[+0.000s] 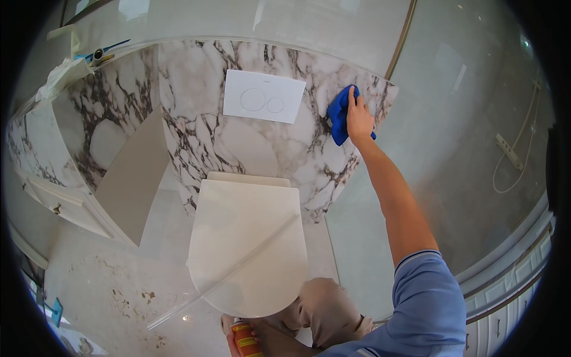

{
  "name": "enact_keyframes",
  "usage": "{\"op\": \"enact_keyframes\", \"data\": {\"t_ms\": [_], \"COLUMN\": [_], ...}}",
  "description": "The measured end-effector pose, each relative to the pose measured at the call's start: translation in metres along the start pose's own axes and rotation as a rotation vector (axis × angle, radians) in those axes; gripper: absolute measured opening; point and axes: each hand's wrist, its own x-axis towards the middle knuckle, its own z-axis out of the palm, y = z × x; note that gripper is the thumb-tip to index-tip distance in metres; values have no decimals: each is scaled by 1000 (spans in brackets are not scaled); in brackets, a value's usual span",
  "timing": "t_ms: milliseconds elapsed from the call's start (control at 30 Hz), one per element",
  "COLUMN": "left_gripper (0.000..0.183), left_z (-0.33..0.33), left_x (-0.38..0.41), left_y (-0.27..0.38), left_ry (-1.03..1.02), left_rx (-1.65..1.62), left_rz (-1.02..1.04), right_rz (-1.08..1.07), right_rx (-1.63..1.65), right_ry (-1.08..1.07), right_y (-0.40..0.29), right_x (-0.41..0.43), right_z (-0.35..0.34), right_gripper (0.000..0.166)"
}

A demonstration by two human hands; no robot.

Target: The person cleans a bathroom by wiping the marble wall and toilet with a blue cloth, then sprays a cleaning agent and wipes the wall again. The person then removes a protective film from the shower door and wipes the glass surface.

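My right hand (360,118) presses a crumpled blue cloth (340,115) against the marbled wall panel (250,143), near its right edge. To the left of the cloth, a white dual flush plate (264,96) is set in the panel. Low in the view, my left hand (233,343) grips an orange and yellow spray can (245,339), partly cut off by the picture's bottom edge. Between my hands stands a toilet with its white lid (250,241) down. A clear plastic strip (223,272) lies slantwise over the lid and sticks out past its left side.
A vanity cabinet (67,201) with a marbled top stands at left. Paper and several tools (96,58) sit on the ledge. Glass (370,232) borders the panel at right; beyond it lies a white power strip (509,151) with its cord. Brown smears (120,299) mark the floor.
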Motion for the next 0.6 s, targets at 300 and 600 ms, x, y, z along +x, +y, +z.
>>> {"op": "enact_keyframes", "data": {"t_ms": [300, 600], "left_gripper": [54, 53], "left_z": [8, 13], "left_x": [-4, 1], "left_y": [3, 3], "left_ry": [40, 59], "left_rx": [35, 42], "left_rz": [1, -15], "right_rz": [474, 394], "right_rx": [388, 348], "right_ry": [-40, -60], "right_y": [-13, -5], "right_x": [19, 32], "right_z": [5, -16], "right_gripper": [68, 69]}}
